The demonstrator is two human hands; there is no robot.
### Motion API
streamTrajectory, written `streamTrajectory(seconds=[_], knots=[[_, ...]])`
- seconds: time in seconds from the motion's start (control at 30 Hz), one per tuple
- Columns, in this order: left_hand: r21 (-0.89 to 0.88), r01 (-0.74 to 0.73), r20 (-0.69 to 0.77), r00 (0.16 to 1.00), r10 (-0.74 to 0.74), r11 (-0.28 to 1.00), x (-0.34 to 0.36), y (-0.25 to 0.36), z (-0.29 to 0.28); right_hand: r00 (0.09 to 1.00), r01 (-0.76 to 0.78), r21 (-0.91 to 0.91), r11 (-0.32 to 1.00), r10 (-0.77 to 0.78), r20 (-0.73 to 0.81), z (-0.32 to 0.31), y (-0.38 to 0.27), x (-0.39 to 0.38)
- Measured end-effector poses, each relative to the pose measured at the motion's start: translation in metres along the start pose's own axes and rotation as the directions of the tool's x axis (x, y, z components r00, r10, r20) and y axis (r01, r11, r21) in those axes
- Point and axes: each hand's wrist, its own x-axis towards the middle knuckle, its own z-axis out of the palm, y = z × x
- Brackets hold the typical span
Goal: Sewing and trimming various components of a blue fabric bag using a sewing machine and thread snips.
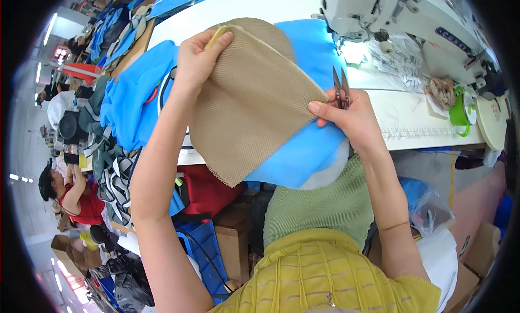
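A tan mesh fabric panel (244, 102) is stretched between my hands above the table. My left hand (197, 58) pinches its upper left edge, where a narrow yellowish strip (216, 36) shows between thumb and fingers. At the panel's right corner, my right hand (349, 115) grips the edge between thumb and forefinger. The same hand also holds small dark scissors (340, 88), blades pointing up and apart. Beneath the mesh lies a bright blue fabric piece (311, 145), its lower part hanging over the table edge with a greyish layer (330, 169) under it.
A white sewing machine (401, 20) stands at the back right, its lamp lit. Right of it sits a green cup (460, 110). Blue fabric (141, 96) is heaped at left. Green mesh (319, 210) covers my lap. A person in red (76, 199) works at far left.
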Motion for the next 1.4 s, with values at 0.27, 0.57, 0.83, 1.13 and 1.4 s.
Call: streamTrajectory(seconds=[0.27,0.57,0.83,1.13,1.4], knots=[[-0.19,0.119,0.179,0.98,-0.084,0.975,0.001,-0.017,-0.034,0.999,0.02,-0.049,0.999,-0.022,-0.045,-0.002,0.002,-0.001],[-0.292,0.177,-0.421,0.859,-0.293,0.94,-0.035,-0.065,-0.111,0.948,0.179,-0.248,0.952,-0.234,-0.216,-0.013,0.012,-0.023],[-0.01,0.11,-0.259,0.96,-0.109,0.994,-0.057,-0.071,-0.093,0.939,0.236,-0.303,0.924,-0.297,-0.174,-0.015,0.029,-0.029],[-0.686,0.2,-0.124,0.915,-0.383,0.7,-0.018,-0.034,-0.073,0.824,0.388,-0.279,0.878,-0.466,-0.321,-0.015,0.025,-0.035],[-0.929,-0.243,-0.233,0.97,0.07,0.279,-0.059,0.005,-0.12,0.891,0.237,-0.248,0.939,-0.312,-0.331,-0.011,0.015,-0.004]])
